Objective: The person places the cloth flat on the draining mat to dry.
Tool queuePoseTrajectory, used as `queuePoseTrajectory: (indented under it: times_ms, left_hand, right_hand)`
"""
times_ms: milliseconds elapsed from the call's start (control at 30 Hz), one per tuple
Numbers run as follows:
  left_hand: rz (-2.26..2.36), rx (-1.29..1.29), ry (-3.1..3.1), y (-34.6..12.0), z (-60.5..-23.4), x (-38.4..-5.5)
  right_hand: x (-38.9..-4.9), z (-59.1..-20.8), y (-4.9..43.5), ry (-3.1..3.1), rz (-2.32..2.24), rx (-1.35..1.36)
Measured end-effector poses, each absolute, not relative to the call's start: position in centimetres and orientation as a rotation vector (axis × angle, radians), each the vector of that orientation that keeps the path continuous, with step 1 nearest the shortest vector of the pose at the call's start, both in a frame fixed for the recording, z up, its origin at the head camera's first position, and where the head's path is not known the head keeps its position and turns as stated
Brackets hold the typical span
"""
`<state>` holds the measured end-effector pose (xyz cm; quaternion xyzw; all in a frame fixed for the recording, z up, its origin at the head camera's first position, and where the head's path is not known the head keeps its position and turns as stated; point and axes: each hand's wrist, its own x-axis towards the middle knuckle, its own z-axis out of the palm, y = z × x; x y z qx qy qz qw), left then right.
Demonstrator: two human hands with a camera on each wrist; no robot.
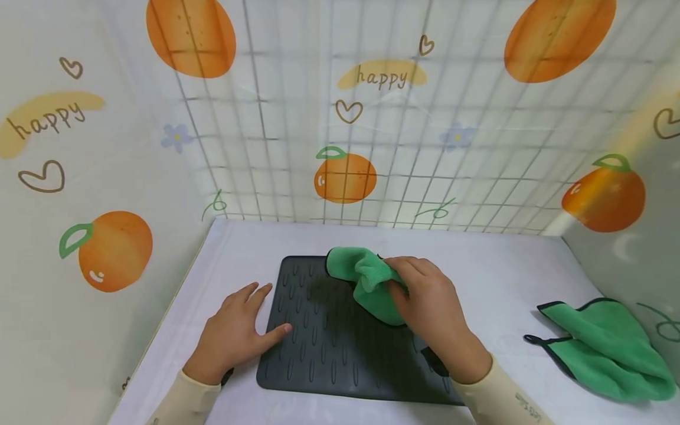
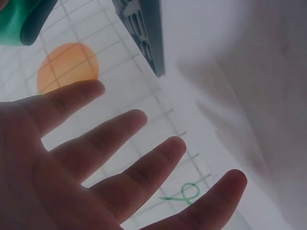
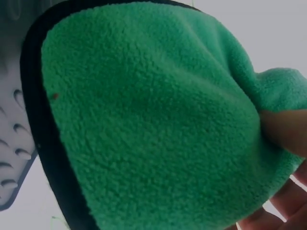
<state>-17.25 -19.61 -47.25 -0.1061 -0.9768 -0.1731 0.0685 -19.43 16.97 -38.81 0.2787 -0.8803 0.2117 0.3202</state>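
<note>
A dark grey rubber mat (image 1: 319, 354) with raised oval ridges lies on the white table. Over its far middle part, my right hand (image 1: 430, 301) pinches a bunched green cloth (image 1: 366, 271) with black edging. The right wrist view is mostly filled by this cloth (image 3: 144, 120), with the thumb (image 3: 288, 132) pressed into its fold. My left hand (image 1: 234, 330) is spread at the mat's left edge, its thumb reaching over the border. In the left wrist view its fingers (image 2: 129, 177) are straight and apart, with nothing held, and the mat's corner (image 2: 144, 38) shows beyond them.
A second green cloth (image 1: 611, 354) with black edging and a hanging loop lies folded on the table (image 1: 510, 277) at the right. Behind the table stands a wire grid (image 1: 393, 130) covered by a sheet printed with oranges, with side sheets at left and right.
</note>
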Motion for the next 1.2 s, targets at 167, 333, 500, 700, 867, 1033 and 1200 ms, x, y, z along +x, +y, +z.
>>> queuePoseTrajectory:
  times_ms: [167,333,500,700,867,1033,1200]
  left_hand:
    - [-0.531,-0.313,-2.946,-19.6,-47.2,-17.3]
    - [-0.554,-0.305,-2.937,-19.5,-47.2,-17.4]
    - [-0.557,-0.305,-2.929,-19.4,-47.3,-17.4]
    - [-0.544,-0.283,-2.929,-19.6,-47.7,-17.5]
    - [-0.527,-0.295,-2.927,-19.5,-47.9,-17.5]
    - [-0.518,-0.294,-2.949,-19.3,-48.2,-17.4]
    - [-0.506,-0.283,-2.949,-19.3,-48.2,-17.3]
  right_hand:
    - [-19.6,-39.1,16.7,-2.314,0.565,0.726]
    - [-19.8,-39.4,16.6,-2.324,0.586,0.703]
    - [-19.9,-40.0,16.4,-2.361,0.592,0.703]
    - [-20.0,-40.6,16.0,-2.378,0.59,0.721]
    - [-20.0,-41.1,15.8,-2.404,0.594,0.723]
    - [-20.0,-41.9,15.6,-2.45,0.567,0.733]
    - [-20.0,-42.7,15.2,-2.518,0.534,0.76]
